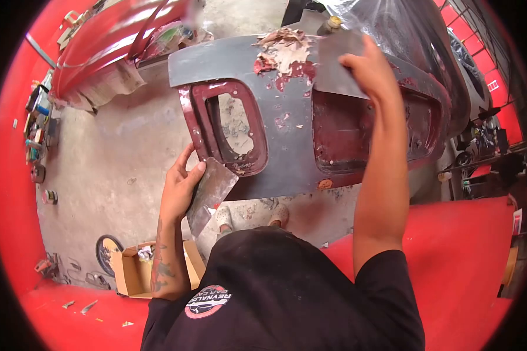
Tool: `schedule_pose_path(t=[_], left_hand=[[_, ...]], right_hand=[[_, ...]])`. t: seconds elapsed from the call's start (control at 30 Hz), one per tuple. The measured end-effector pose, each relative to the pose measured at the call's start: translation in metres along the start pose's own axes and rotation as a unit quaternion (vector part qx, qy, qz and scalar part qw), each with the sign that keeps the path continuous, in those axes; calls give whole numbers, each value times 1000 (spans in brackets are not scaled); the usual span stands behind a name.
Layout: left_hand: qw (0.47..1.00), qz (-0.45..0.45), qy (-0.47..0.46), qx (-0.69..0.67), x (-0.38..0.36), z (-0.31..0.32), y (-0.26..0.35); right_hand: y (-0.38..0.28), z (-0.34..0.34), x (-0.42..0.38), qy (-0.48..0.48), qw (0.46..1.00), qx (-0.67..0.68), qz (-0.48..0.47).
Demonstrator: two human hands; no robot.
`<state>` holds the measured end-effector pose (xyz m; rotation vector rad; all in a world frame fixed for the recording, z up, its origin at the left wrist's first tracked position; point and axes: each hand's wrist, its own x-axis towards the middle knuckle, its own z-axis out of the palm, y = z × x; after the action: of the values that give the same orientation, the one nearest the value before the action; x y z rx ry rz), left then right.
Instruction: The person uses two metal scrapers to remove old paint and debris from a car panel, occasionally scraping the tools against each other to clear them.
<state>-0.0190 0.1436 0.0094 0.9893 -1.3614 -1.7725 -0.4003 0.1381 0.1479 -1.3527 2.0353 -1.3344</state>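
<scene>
In front of me lies a car body panel (290, 140), grey on its outer skin, with dark red inside its two recessed openings. My right hand (370, 69) grips a flat grey metal scraper (338, 61), thumb on its face, over the panel's upper part. Just left of that scraper, a crumpled heap of peeled paint (282, 50) rests on the panel. My left hand (178, 186) holds a second, smaller metal scraper (212, 190) between thumb and fingers, near the panel's lower left corner. Smudges mark the smaller scraper's face. Bare red patches show around the paint heap.
A red car part (108, 50) stands at the upper left. Plastic sheeting (386, 29) covers something behind the panel. A cardboard box (132, 272) sits on the floor at lower left, beside a round black-rimmed object (106, 253). Cans and bottles (38, 126) line the left wall.
</scene>
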Motion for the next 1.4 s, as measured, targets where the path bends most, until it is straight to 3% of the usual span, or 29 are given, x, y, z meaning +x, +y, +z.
schedule_pose_path(t=[0.03, 0.07, 0.1, 0.17, 0.27, 0.3, 0.37, 0.43, 0.5, 0.63, 0.7, 0.73, 0.77, 0.83, 0.87, 0.93, 0.97, 1.0, 1.1, 1.13, 1.2, 1.23, 1.3, 1.37, 1.4], left_hand=[[1000, -17, -3, 5, -1, -1, 3], [999, -32, -9, 11, -1, 1, 6], [999, -32, -9, 11, -1, 4, 9], [1000, -8, 4, 14, 0, 9, 14], [1000, 4, -8, -7, 3, 4, 3], [1000, 4, -7, -10, 2, 5, 3], [1000, 5, 0, 6, 1, 6, 5], [1000, 3, -1, 3, 1, 7, 7], [1000, 0, -3, 2, 1, 10, 11], [1000, 3, -3, 15, 0, 7, 10], [1000, -8, -2, -13, -3, 7, 10], [1000, -6, 4, 4, -2, 7, 10], [1000, -4, 4, 25, -1, 6, 10], [999, -5, 2, 31, 2, 9, 12], [999, -13, 3, 37, 0, 8, 14], [1000, -15, -4, 23, -1, 4, 8], [1000, -12, -5, -2, 2, 3, 3], [1000, -8, -2, -10, 3, 4, 2], [1000, 6, 13, 10, 0, 4, 3], [1000, 12, 11, 14, 2, 3, 2], [1000, 19, 8, 21, 2, 7, 8], [1000, -3, 4, 23, 0, 8, 14], [1000, -21, -8, 22, 1, 7, 14], [1000, 14, -3, 11, 2, 5, 6], [1000, 16, 2, 7, 2, 4, 3]], right_hand=[[2, -7, -6, -24, 994, 98, 35], [16, -2, 3, -22, 998, 55, 23], [40, 28, 13, 90, 985, -135, -52], [4, 26, 8, 15, 990, -142, 15], [9, -10, -3, 67, 989, -135, 4], [4, -31, -5, 14, 996, -79, 45], [24, -49, 4, 13, 993, 76, 91], [9, -26, 13, 3, 990, 99, 98], [-18, 20, 20, -6, 990, -119, 70], [-2, -7, 33, 30, 979, -197, -37], [19, -37, 35, -5, 998, 25, 63], [26, -33, 40, -9, 993, 103, 63], [34, -20, 51, -7, 992, 104, 63], [15, 33, 60, 33, 991, -130, -28], [0, 37, 56, 34, 991, -125, -25], [-35, 32, 47, -2, 978, -195, 69], [-8, 17, 57, 52, 977, -209, -4], [32, -7, 81, 26, 985, -172, -13], [51, -37, 79, 19, 997, 40, 62], [30, -20, 73, 19, 997, 42, 61], [-33, 20, 52, 14, 972, -203, 114], [-26, 15, 58, 15, 972, -200, 120], [-1, -4, 83, -15, 970, -242, 4], [33, -31, 87, -9, 975, -222, -19], [39, -39, 83, -4, 995, -98, 9]])
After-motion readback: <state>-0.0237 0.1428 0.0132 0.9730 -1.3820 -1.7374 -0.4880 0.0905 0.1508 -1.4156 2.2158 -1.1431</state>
